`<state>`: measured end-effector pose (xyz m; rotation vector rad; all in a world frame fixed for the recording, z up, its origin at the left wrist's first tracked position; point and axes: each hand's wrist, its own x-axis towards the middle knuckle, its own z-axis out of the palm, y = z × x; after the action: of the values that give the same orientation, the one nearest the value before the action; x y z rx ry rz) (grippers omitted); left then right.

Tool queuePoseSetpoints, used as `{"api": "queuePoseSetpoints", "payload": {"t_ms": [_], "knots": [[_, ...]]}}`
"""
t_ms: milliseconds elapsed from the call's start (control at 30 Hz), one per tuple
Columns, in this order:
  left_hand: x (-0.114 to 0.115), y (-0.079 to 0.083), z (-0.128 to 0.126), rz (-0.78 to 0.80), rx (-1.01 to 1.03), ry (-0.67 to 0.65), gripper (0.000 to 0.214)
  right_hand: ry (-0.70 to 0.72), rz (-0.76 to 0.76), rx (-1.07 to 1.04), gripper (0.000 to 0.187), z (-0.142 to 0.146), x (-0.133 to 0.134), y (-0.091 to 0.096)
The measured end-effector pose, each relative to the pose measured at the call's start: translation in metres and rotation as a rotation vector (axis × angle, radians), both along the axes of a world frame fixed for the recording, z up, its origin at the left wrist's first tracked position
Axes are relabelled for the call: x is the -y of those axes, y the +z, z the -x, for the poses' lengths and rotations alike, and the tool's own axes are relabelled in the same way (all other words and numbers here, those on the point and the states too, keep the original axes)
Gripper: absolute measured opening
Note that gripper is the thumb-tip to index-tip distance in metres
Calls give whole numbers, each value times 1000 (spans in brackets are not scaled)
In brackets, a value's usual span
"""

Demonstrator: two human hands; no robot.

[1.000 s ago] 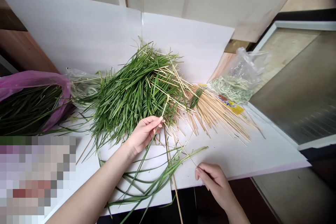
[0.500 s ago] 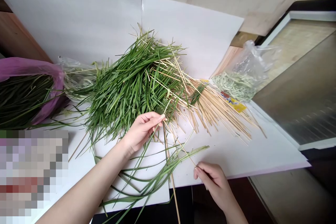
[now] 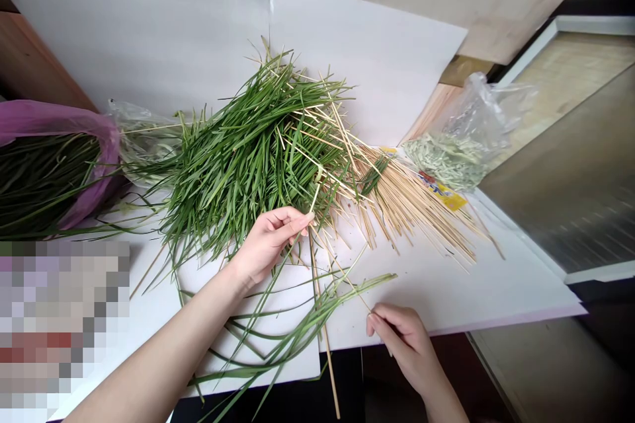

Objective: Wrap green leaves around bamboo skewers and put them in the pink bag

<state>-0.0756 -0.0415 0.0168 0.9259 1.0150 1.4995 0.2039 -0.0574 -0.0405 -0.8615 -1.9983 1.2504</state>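
My left hand (image 3: 275, 241) is closed in a pinch on a garlic chive (image 3: 316, 198); its pale stem end points up past the fingertips and its green blade hangs below. My right hand (image 3: 404, 340), lower right, has its fingers closed on the end of a thin bamboo skewer (image 3: 353, 287). That skewer slants up toward the left fingertips; whether its tip touches the chive is too small to tell. Several loose chives (image 3: 307, 327) lie between the hands at the table's front. Behind my left hand rises a big heap of chives (image 3: 248, 152) with skewers sticking out.
Many bamboo skewers (image 3: 411, 205) lie fanned out right of the heap. A clear bag (image 3: 449, 152) with pale green pieces stands at the back right. A purple bag (image 3: 106, 135) of long greens is on the left. One skewer (image 3: 328, 363) overhangs the table's front edge.
The view has shifted very slightly. Both hands keep nearly the same place and grip.
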Motion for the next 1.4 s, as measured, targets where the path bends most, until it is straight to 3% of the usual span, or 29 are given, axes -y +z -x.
{"api": "queuePoseSetpoints", "payload": {"t_ms": [467,633,800,1000,1133,1400], "knots": [[0,-3,-2,8,-114,-48,27,-4,-1,7,38,0,1,1],[6,-11,-19,-15,-255,-232,26,-15,-1,27,39,0,1,-1],[12,-19,-36,50,-272,-433,28,-12,-11,39,38,0,1,-2],[10,-6,-24,-16,-365,-451,27,-37,1,-10,41,-2,0,-5],[9,4,-15,-49,-390,-355,36,-17,51,-63,44,-6,-1,-6],[8,-10,-20,-24,-337,-398,55,-19,117,-109,44,-12,-2,-13]]}}
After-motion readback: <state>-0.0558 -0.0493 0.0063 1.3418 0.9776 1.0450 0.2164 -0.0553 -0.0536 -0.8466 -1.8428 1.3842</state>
